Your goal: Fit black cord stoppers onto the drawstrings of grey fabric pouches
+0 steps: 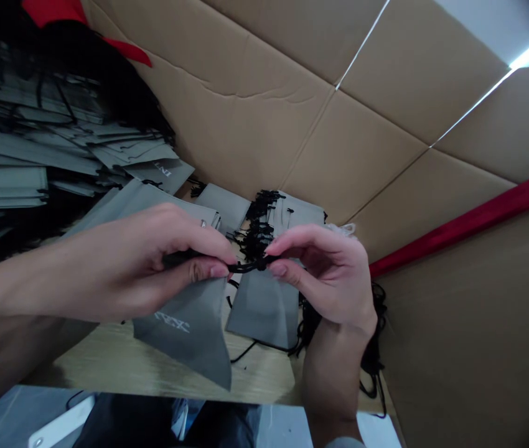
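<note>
Between my two hands runs a black drawstring cord [246, 267] with a knot near its right end. My left hand [166, 261] pinches the cord with thumb and forefinger, close to the edge of a grey drawstring pouch [199, 330] that hangs below it with white lettering. My right hand [330, 267] pinches the cord at the knot, thumb and forefinger nearly meeting. Under the hands, another grey pouch [264, 311] lies flat on the wooden table [162, 373]. How the cord enters the held pouch is hidden behind my left hand.
Large heaps of grey pouches [26, 143] with black cords rise at the left. A further stack of pouches [297, 208] with bunched cords [257, 224] lies behind my hands. Cardboard walls [246, 74] enclose the back and right, with a red strip [470, 218] along the right one.
</note>
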Demonstrator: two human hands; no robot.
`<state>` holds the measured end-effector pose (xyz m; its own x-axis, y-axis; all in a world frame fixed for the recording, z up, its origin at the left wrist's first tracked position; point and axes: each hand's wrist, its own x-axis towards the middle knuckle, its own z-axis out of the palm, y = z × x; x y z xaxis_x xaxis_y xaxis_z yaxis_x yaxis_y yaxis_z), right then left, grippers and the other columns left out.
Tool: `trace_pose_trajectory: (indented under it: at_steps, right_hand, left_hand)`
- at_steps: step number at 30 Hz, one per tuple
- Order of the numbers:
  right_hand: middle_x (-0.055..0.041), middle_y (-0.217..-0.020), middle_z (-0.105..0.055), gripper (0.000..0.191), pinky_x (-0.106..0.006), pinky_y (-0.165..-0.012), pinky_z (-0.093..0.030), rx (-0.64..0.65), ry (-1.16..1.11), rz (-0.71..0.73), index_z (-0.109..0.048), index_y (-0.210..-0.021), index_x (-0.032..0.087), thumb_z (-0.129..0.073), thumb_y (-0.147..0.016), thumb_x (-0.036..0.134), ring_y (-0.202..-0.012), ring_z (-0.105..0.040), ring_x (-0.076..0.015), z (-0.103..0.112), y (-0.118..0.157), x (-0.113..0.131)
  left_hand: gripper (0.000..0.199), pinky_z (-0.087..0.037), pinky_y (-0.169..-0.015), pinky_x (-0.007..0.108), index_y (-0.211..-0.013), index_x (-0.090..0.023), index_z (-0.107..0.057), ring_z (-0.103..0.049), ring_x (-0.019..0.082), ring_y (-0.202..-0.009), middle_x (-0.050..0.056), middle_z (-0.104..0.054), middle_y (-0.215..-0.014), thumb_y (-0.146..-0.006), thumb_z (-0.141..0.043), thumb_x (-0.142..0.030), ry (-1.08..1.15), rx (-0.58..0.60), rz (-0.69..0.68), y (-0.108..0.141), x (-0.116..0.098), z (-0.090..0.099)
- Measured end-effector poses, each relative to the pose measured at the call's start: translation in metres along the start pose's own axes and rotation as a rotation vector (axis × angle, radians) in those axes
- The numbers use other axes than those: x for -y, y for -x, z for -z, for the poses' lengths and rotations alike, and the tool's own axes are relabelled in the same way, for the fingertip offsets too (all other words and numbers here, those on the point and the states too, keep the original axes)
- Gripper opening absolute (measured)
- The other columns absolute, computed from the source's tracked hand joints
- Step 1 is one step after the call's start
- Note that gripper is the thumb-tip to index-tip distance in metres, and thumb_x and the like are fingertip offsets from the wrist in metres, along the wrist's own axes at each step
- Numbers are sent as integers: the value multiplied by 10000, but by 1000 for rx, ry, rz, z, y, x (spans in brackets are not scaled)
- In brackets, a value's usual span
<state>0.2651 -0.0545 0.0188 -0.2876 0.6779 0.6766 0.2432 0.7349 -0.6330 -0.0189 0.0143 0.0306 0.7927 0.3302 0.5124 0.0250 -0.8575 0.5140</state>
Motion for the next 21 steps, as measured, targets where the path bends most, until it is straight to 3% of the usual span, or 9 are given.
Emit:
trace_pose_trajectory:
  at_steps: [3,6,10,12,16,21]
  right_hand:
    - [-30,-953,-901,149,-255,-750,-752,-34,24,-11,-886,-1038,213,-959,-964,106,-841,-870,-173,0,0,5]
    - [-35,-959,-893,149,-262,-772,-750,-38,21,-8,-889,-1041,215,-936,-971,91,-850,-857,-170,0,3,7]
    - [-65,-1127,-898,470,-254,-806,-757,44,-64,-5,-869,-1342,208,-998,-903,96,-979,-876,-192,-2,5,2]
    - [-63,-1139,-901,543,-241,-808,-752,94,-72,13,-865,-1361,205,-1044,-857,110,-977,-882,-192,-5,4,-1]
    - [-4,-941,-884,301,-188,-735,-696,79,-12,40,-893,-1137,203,-1049,-888,137,-763,-827,-123,-11,1,-6]
    - [-29,-887,-901,235,-202,-653,-690,81,-212,115,-915,-1059,184,-1071,-884,168,-699,-821,-139,-18,-2,-15]
  left_hand:
    - [309,-387,-582,235,-1014,-206,-785,-494,92,-615,-47,-597,-722,-1168,-531,-123,65,138,35,-1,-1,2]
    - [307,-361,-565,227,-968,-192,-743,-446,82,-596,-58,-534,-700,-1165,-523,-110,57,122,19,-3,-2,4]
    - [301,-361,-550,224,-911,-186,-740,-438,76,-572,-62,-518,-667,-1131,-553,-100,4,76,-61,-6,-1,3]
    - [286,-368,-549,227,-940,-182,-772,-457,77,-570,-60,-544,-666,-1099,-558,-78,-9,84,-81,-8,-1,2]
    - [294,-383,-593,216,-945,-192,-744,-491,70,-603,-68,-571,-693,-1100,-549,-37,0,88,-72,-7,-3,3]
    - [314,-512,-732,203,-1112,-232,-756,-694,78,-760,-54,-783,-902,-1127,-545,1,126,149,-112,8,3,2]
